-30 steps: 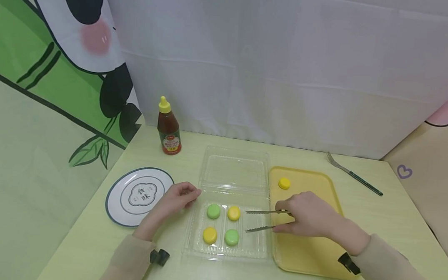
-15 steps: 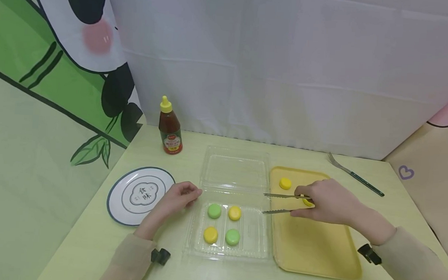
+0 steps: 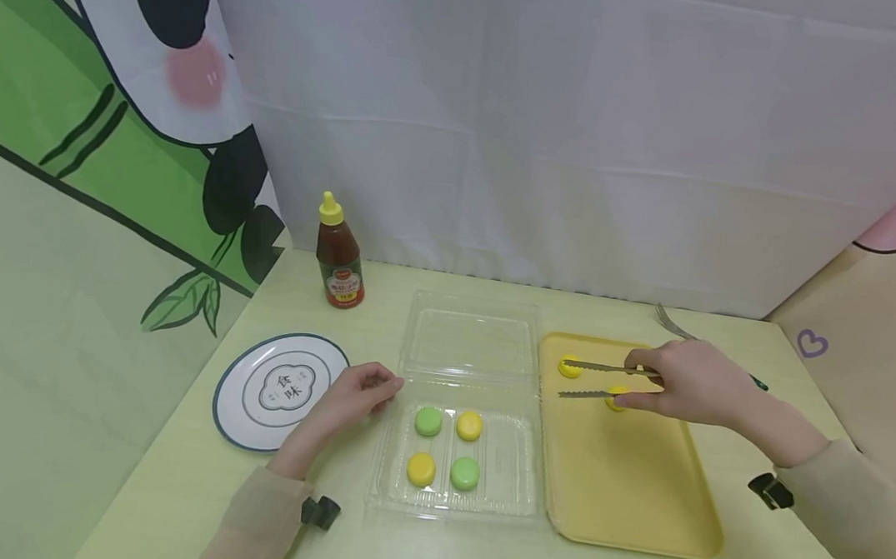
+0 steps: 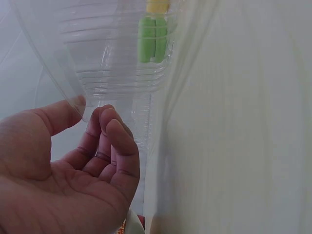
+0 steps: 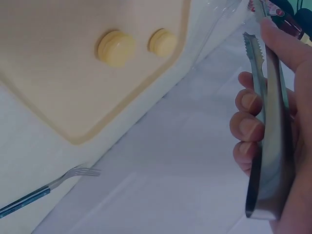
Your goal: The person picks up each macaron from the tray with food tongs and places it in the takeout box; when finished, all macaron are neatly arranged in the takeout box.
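My left hand (image 3: 353,396) pinches the left edge of an open clear plastic container (image 3: 510,482) between thumb and fingertips. Two green macarons (image 3: 428,421) and two yellow macarons (image 3: 468,425) sit in its left and middle compartments. In my right hand (image 3: 695,382) is a pair of metal tongs (image 5: 275,161), gripped midway with the serrated tips apart and nothing between them. Below the tongs, the yellow tray (image 3: 626,496) bears two more yellow macarons, a far one (image 3: 570,367) and a nearer one (image 3: 617,399), both partly covered by the tong arms in the head view.
A white plate (image 3: 255,409) with a blue rim lies left of the container. Behind it stands a sauce bottle (image 3: 341,266) with a yellow cap. The fork (image 5: 53,186) at the back right is partly behind my right hand in the head view. A white cloth hangs along the table's back edge.
My right hand has carried the tongs from over the container's right side rightward and back, over the tray's macarons. The left hand and the macarons have stayed where they were.
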Demonstrator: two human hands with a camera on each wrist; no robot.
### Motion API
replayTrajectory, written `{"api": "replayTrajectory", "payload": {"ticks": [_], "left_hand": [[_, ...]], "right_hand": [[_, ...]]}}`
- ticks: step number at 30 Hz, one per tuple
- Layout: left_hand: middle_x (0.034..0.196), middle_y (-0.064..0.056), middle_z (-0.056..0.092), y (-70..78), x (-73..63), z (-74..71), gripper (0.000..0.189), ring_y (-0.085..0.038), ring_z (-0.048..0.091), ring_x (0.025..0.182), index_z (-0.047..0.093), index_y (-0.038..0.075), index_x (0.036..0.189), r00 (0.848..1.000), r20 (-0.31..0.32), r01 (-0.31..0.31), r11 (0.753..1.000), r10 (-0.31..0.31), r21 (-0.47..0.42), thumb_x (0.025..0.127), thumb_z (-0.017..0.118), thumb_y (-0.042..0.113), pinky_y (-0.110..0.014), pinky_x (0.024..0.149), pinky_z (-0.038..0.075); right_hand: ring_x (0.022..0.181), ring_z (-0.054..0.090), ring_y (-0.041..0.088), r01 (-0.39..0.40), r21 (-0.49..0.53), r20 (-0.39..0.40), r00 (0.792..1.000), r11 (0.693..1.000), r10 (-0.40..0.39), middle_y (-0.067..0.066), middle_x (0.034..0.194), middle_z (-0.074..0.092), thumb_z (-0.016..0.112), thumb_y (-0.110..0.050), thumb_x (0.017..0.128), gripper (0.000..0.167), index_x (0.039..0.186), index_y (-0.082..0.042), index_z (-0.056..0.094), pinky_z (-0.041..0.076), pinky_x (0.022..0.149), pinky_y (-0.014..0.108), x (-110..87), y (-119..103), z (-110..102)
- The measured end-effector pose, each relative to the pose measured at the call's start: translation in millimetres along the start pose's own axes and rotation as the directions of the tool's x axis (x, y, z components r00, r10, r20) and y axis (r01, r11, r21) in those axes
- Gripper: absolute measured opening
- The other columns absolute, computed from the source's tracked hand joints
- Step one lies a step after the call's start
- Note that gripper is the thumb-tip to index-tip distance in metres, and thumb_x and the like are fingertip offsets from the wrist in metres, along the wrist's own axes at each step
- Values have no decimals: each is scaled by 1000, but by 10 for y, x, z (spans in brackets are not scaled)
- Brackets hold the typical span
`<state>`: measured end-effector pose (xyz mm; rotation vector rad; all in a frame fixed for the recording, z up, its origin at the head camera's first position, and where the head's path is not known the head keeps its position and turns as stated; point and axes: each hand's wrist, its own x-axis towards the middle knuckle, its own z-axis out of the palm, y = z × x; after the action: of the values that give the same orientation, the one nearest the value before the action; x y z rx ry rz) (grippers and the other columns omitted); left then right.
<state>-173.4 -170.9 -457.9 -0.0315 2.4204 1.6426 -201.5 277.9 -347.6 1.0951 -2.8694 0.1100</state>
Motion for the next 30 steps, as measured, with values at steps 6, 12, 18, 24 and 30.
{"api": "replayTrajectory", "payload": {"ticks": [6,12,18,24,30], "left_hand": [[80,-8,61,-14,10,1,24,-18,54,72,66,1,101,1000,6,5,1000,-5,-1,98,64,24,-29,65,45],[79,-7,61,-21,17,-2,24,-18,54,72,66,1,101,1000,0,2,1000,-2,0,98,65,24,-29,65,45],[80,-6,62,-33,23,-4,23,-18,54,72,67,2,100,1000,-3,4,1000,-4,4,98,65,25,-29,65,45],[80,-7,62,-38,33,1,23,-18,55,72,67,1,101,1000,0,18,1000,-18,4,98,65,24,-29,65,45],[81,-8,62,-29,30,2,24,-19,55,73,66,1,101,1000,2,21,1000,-21,1,98,65,25,-29,66,45]], "right_hand": [[52,31,-1,-37,-16,25,999,999,37,-16,57,38,75,-55,83,37,91,-20,68,30,49,24,-60,164,13],[51,34,0,-61,-24,23,998,998,61,-17,59,42,76,-54,82,34,90,-22,67,32,50,25,-144,342,71],[51,36,2,-90,-18,37,995,996,90,-16,58,42,74,-56,83,35,90,-22,67,33,51,26,-225,464,130],[50,35,1,-101,-29,39,994,995,102,-16,56,39,77,-54,82,32,88,-25,66,33,50,25,-299,536,191],[51,35,2,-109,-30,73,991,994,111,-15,58,41,76,-53,83,33,90,-22,67,32,49,26,-362,611,252]]}}
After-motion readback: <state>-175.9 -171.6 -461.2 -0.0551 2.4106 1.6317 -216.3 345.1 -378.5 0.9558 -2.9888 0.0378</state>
